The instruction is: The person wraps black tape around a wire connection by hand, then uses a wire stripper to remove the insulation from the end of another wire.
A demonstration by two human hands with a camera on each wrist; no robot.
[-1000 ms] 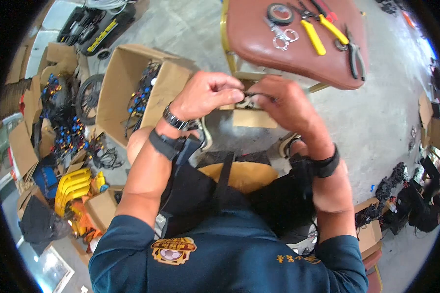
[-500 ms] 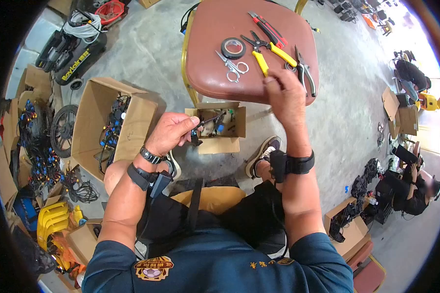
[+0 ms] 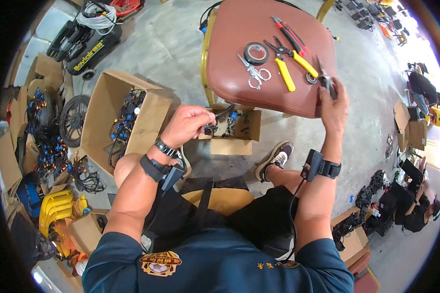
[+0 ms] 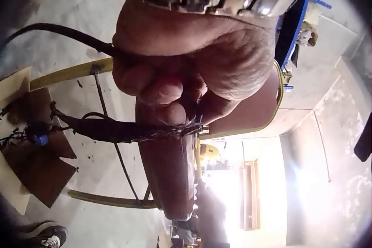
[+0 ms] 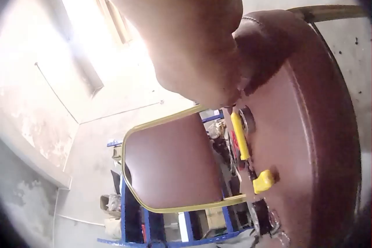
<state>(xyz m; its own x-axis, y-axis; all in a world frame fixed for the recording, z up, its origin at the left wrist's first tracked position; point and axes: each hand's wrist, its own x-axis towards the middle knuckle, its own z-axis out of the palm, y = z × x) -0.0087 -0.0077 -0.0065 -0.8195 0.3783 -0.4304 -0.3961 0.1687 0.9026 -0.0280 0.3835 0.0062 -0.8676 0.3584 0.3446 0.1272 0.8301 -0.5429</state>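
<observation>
My left hand [image 3: 188, 124] pinches a black taped cable [image 4: 104, 129] between thumb and curled fingers. Its ragged end with fine strands pokes out past the fingertips in the left wrist view, and a thinner black lead trails from the other side of the fist. At the right edge of the chair seat [image 3: 264, 93], my right hand [image 3: 334, 110] has thumb and fingers around the handles of the needle-nose pliers [image 3: 324, 75]. Beside them lie yellow-handled wire strippers [image 3: 286, 73], a roll of black tape [image 3: 256, 53], folding scissors [image 3: 254, 73] and a red utility knife [image 3: 291, 36].
Under the left hand stands a small cardboard box [image 3: 231, 146] with wire pieces inside. Left of it is a larger box [image 3: 100, 117] of cables with blue connectors. A wheel [image 3: 74, 119] and an air compressor [image 3: 88, 56] sit further left. Another person [image 3: 415, 210] is at the right.
Both hands were together over the small box. The right hand then moved away to the right and reached the pliers on the seat, while the left kept the cable.
</observation>
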